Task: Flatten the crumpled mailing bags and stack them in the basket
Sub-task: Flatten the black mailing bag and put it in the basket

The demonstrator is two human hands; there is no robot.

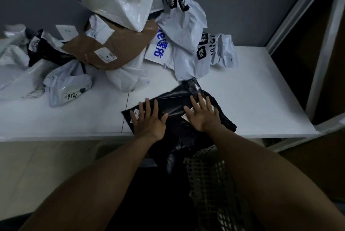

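White table (252,100) against grey wall (242,6), pale floor (37,165), dim light

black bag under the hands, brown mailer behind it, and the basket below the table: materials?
Crumpled black mailing bag: thin glossy plastic film, judging by sharp creases and sheen; both hands, left and right, press it flat.
Large brown flat mailer: matte, looks like kraft paper with white labels stuck on; could be paper-faced.
Dark lattice basket: rigid open grid, probably moulded plastic; too dim to be sure.

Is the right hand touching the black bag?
Touching. The head view shows the right hand pressed flat, fingers spread, on the black bag on the table.
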